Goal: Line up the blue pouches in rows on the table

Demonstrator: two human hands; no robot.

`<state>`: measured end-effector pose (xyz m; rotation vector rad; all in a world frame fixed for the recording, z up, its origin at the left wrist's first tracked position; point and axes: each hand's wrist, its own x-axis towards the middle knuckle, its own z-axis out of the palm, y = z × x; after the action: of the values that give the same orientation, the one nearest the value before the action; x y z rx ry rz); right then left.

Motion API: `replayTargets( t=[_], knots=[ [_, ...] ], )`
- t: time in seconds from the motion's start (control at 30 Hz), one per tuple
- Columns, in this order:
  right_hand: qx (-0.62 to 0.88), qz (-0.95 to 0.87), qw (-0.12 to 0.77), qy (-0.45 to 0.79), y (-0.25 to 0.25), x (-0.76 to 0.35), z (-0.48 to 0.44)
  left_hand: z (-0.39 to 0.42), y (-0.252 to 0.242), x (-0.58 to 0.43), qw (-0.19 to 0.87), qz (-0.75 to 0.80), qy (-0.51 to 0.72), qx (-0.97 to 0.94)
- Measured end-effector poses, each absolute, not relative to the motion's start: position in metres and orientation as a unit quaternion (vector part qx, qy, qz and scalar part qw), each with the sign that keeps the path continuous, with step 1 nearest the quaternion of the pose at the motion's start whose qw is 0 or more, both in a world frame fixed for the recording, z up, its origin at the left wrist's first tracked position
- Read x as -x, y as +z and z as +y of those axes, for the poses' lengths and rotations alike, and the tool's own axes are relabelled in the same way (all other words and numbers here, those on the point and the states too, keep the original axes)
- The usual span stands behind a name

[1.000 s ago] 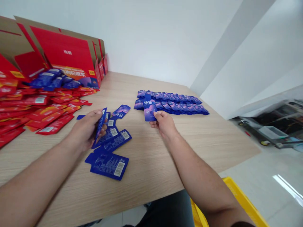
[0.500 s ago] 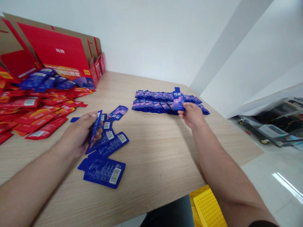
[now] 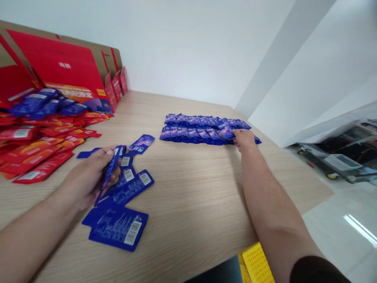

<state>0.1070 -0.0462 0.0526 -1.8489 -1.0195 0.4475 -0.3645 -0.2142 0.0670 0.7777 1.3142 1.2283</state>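
Note:
My left hand [image 3: 98,173] is closed around a blue pouch [image 3: 109,169] held on edge, seen from its narrow side. Beneath and beside it, several more blue pouches [image 3: 119,230] lie loosely on the table, most with barcodes facing up. My right hand [image 3: 245,139] pinches the edge of a blue and purple pouch [image 3: 226,132], laid against the front of two overlapping rows of such pouches [image 3: 188,133]. Its fingertips partly cover that pouch's right edge.
Red pouches [image 3: 44,153] are heaped at the left, with blue pouches [image 3: 48,103] on top. Behind stand red cartons [image 3: 55,59] with open flaps. The wooden table [image 3: 191,196] meets a white wall. A dark cart [image 3: 332,165] and a yellow perforated seat [image 3: 259,263] are at the right.
My right hand has lowered its pouch from upright above the rows down onto the front row, slightly to the right. The left hand keeps its pouch; the view has shifted a little.

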Motion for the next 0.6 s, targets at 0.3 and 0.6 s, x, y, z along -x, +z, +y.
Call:
replayTargets(
  t=[0.3, 0.6],
  knots=[
    [0.795, -0.411, 0.432, 0.108, 0.044, -0.103, -0.038, -0.212, 0.070, 0.361, 0.543, 0.563, 0.536, -0.317],
    [0.796, -0.384, 0.442, 0.155, 0.037, -0.104, -0.038, -0.210, 0.060, 0.367, 0.535, 0.564, 0.525, -0.347]
  ],
)
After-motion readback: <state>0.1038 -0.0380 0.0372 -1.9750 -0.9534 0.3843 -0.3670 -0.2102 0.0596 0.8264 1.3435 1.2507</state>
